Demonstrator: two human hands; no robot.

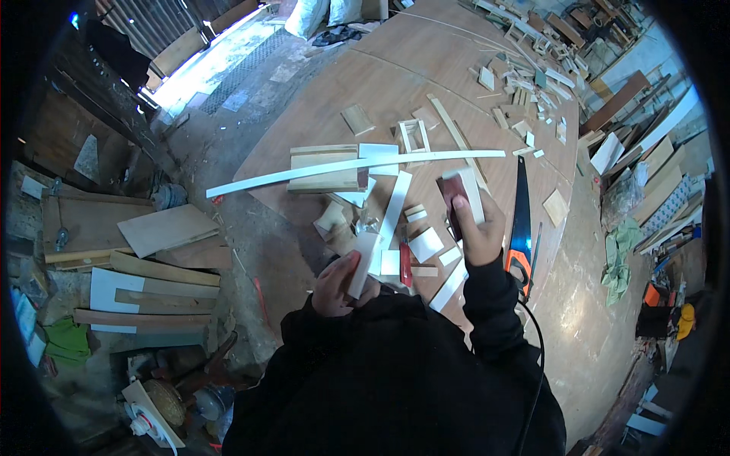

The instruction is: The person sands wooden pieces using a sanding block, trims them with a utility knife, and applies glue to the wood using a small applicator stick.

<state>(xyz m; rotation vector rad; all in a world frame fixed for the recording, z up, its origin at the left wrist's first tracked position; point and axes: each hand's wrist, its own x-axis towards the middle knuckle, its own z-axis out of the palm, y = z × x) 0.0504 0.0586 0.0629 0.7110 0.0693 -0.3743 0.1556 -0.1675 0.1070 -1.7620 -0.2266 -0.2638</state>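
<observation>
"Workshop's a mess lol, what's around, left to right?"

"Boards (169, 230) on the floor, then the table (395, 68). Long white strip (304, 174) crossing over a wooden panel (323, 158), offcuts (426, 244) and some red tool (405, 264) crowding the gap between the hands, saw (522, 205) just beside the right sleeve, scraps (540, 99) heaped toward the far right corner."

"And the grip?"

"Left hand (328, 289)'s pinching a pale block (363, 267) upright by the near side of the clutter, fingers parted only by its thickness. Right hand (484, 228) is wrapped round a brown-and-white block (455, 186) above the table, thumb on the brown face. Can't tell if that's one piece or two."
</observation>
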